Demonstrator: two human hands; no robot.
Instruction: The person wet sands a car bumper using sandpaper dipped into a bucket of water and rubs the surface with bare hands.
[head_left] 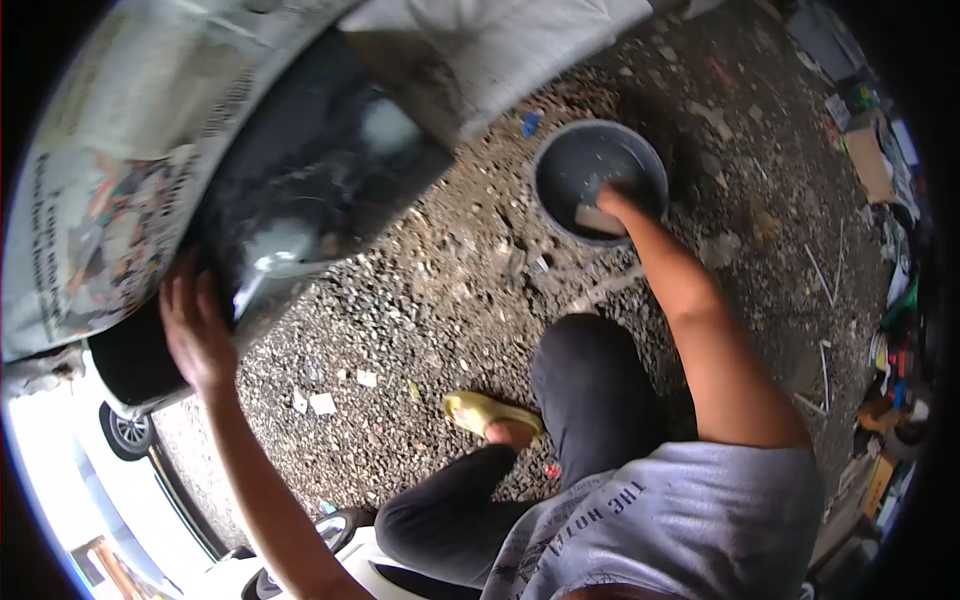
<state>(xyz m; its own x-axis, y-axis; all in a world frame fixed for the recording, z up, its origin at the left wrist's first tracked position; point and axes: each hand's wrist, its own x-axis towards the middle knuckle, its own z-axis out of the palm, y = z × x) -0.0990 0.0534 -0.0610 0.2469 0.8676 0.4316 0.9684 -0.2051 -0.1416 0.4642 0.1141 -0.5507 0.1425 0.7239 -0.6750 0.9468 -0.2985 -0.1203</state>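
Observation:
A dark, wet, glossy panel [310, 170] of a vehicle stands at the upper left, bordered by newspaper sheets [130, 190]. My left hand [197, 325] lies against the lower left of this panel, its fingers stretched out. A grey bucket [542, 200] with dark water stands on the gravel at the upper middle. My right hand [612, 203] reaches into the bucket, with its fingers round a light brown block [598, 219] at the water.
Gravel ground [400, 330] with scraps of paper lies below. Assorted clutter and a cardboard box [870, 160] line the right edge. A white car with a wheel [130, 430] stands at the lower left. A pale sheet [490, 60] hangs at the top.

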